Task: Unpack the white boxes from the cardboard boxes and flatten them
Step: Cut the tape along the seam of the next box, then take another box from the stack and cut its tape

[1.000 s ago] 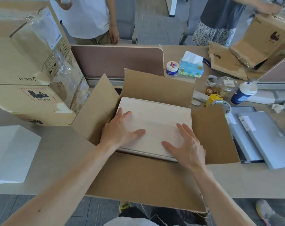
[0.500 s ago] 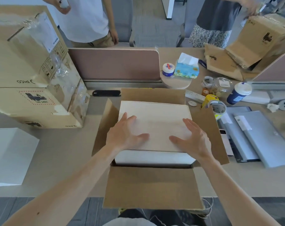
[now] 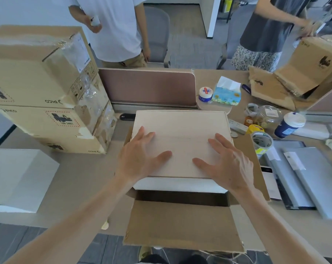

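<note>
Both left grip [image 3: 140,161] and right grip [image 3: 228,166], fingers splayed, atop smooth white box [image 3: 180,126]

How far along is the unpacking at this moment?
Done: one plain white box already sits out on the desk at the left. In hand: left hand and right hand lie flat on a second white box, partly out of the open brown cardboard carton. Left: freeing it, flattening that carton, and the taped cardboard boxes stacked at left, which look unopened.
</note>
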